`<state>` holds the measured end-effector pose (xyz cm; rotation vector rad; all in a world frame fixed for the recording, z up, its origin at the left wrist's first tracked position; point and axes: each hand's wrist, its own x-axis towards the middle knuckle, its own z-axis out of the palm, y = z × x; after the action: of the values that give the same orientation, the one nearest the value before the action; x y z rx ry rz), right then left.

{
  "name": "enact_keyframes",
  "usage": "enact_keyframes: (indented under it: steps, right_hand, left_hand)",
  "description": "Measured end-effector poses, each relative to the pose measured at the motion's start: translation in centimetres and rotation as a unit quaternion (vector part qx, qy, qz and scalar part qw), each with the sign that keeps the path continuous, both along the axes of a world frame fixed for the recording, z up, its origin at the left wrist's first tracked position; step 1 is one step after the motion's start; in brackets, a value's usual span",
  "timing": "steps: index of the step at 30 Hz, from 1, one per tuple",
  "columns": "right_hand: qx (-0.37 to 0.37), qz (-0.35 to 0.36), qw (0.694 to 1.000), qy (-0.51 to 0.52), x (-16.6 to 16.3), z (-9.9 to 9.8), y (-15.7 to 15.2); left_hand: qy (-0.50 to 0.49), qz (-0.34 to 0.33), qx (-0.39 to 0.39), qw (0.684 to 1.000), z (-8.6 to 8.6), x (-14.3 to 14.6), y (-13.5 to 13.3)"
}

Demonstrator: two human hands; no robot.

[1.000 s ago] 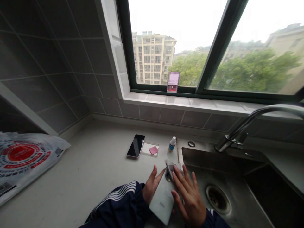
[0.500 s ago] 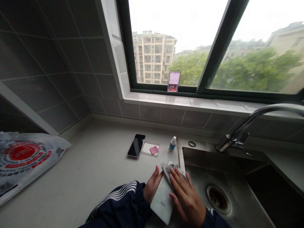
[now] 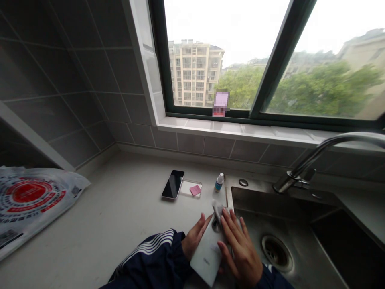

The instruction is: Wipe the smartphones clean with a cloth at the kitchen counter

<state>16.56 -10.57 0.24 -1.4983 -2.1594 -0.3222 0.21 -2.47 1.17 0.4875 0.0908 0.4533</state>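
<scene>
My left hand (image 3: 195, 237) grips the left edge of a white phone (image 3: 207, 253) that lies back-up at the counter's near edge, camera ring (image 3: 215, 225) showing. My right hand (image 3: 240, 251) lies over the phone's right side, fingers stretched flat, pressing a small grey cloth (image 3: 219, 209) against the phone near its camera. Both sleeves are dark blue with white stripes.
A black phone (image 3: 173, 184) lies face-up on the counter beside a clear case (image 3: 190, 187) with a pink slip. A small bottle (image 3: 218, 182) stands by the steel sink (image 3: 270, 224). The tap (image 3: 313, 156) arches over the sink. A printed plastic bag (image 3: 28, 200) lies at left.
My right hand has slid the cloth back and forth over the phone's top end; the camera ring, covered half a second ago, shows again. The left hand has kept its hold.
</scene>
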Motion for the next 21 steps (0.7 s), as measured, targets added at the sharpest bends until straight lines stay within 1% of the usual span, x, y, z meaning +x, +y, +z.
enact_keyframes:
  steps: [2,5,8,11,14,18,21]
  right_hand:
    - [0.001,0.031,1.0,-0.005,-0.2,-0.1,-0.1]
    - [-0.001,0.059,0.998,-0.026,-0.6,-0.1,-0.3]
    - [-0.005,0.068,0.996,-0.051,-0.7,0.1,-0.3]
    - [-0.008,0.062,0.996,-0.06,-0.5,0.3,-0.2]
    - [-0.011,0.039,0.998,-0.044,0.0,0.3,0.0]
    - [-0.011,0.021,0.999,-0.023,0.1,0.1,0.1]
    - [-0.012,0.042,0.998,-0.034,-0.4,0.2,-0.2]
  left_hand:
    - [0.0,0.013,0.0,1.0,-0.3,0.1,0.0]
    - [0.002,0.004,-0.011,1.0,-0.8,0.1,0.1]
    - [-0.002,-0.012,-0.029,0.999,-1.0,0.0,0.2]
    - [-0.005,-0.008,-0.027,1.0,-1.1,0.0,0.3]
    - [-0.001,0.007,-0.013,1.0,-0.9,0.2,0.2]
    - [0.004,0.02,0.004,1.0,-0.1,0.3,0.1]
    - [0.019,-0.005,0.002,1.0,0.4,0.1,0.1]
